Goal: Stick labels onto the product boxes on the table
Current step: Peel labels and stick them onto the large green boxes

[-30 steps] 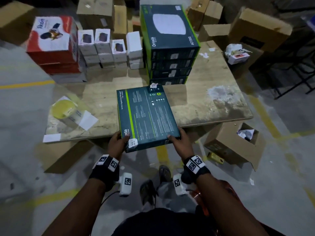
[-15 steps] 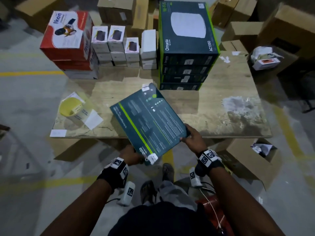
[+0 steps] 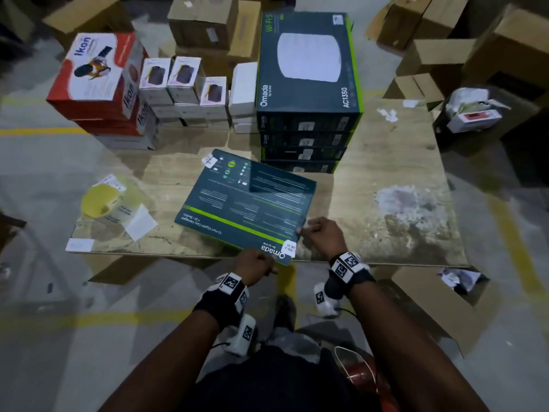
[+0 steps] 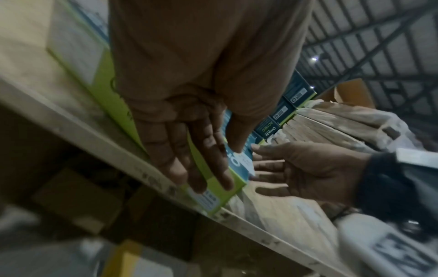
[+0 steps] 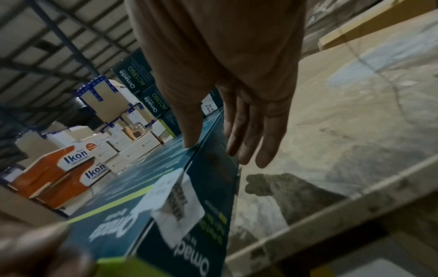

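A flat dark teal Omada box (image 3: 246, 200) lies printed face up and askew on the wooden table (image 3: 386, 162), its near corner at the front edge. A white seal sticker (image 3: 289, 248) wraps that corner. My left hand (image 3: 254, 264) is at the near corner; in the left wrist view its fingers (image 4: 189, 168) lie straight along the box's green side (image 4: 106, 90), thumb on top. My right hand (image 3: 322, 231) touches the right edge; in the right wrist view its fingers (image 5: 246, 135) hang straight beside the box (image 5: 132, 187), thumb on the top face. A yellow label roll (image 3: 101, 200) sits at the table's left.
A stack of Omada AC1350 boxes (image 3: 309, 84) stands at the back centre, small white boxes (image 3: 184, 84) and red Ikon boxes (image 3: 95, 78) to its left. Cardboard cartons surround the table. An open carton (image 3: 439, 301) sits on the floor at the right.
The box, held up over the table's front edge by both hands, has been turned and laid flat on the table. Both hands now only rest at its near end.
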The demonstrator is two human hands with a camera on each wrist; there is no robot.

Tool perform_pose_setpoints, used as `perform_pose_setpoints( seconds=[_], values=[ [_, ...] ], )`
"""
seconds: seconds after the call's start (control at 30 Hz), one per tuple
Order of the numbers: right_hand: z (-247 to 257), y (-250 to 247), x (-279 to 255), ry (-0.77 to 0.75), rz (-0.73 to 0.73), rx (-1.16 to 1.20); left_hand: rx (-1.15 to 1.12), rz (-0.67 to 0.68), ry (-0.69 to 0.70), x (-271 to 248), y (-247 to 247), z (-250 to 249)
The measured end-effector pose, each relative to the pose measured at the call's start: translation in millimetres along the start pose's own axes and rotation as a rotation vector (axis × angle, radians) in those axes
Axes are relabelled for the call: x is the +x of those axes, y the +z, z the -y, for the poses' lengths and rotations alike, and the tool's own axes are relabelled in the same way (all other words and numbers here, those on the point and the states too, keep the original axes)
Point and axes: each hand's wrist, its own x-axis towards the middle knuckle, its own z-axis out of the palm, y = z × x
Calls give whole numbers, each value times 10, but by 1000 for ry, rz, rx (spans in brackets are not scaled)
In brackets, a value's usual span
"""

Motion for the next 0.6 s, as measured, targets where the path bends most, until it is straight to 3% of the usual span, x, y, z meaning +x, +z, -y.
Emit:
perform_pose_setpoints(
  seconds=[0.1, 0.17, 0.23, 0.33, 0.47, 0.6],
  values=[
    [-207, 41, -168, -36, 104, -40, 222, -314, 78, 3, -315, 55],
    [-293, 90, -250, -52, 113, -5, 252, -532, 58, 33, -611, 171],
    [-317, 134, -277, -58, 80, 46, 294, -653, 10, 126, -892, 273],
    [-288, 183, -292, -58, 33, 87, 373, -656, -86, 351, -1215, 414],
    [-248, 225, -319, -146, -38, 26, 364, -567, -76, 453, -1363, 449],
    [-111, 229, -374, -259, -36, -64, 299, -660, -159, 192, -1227, 568]
  ],
)
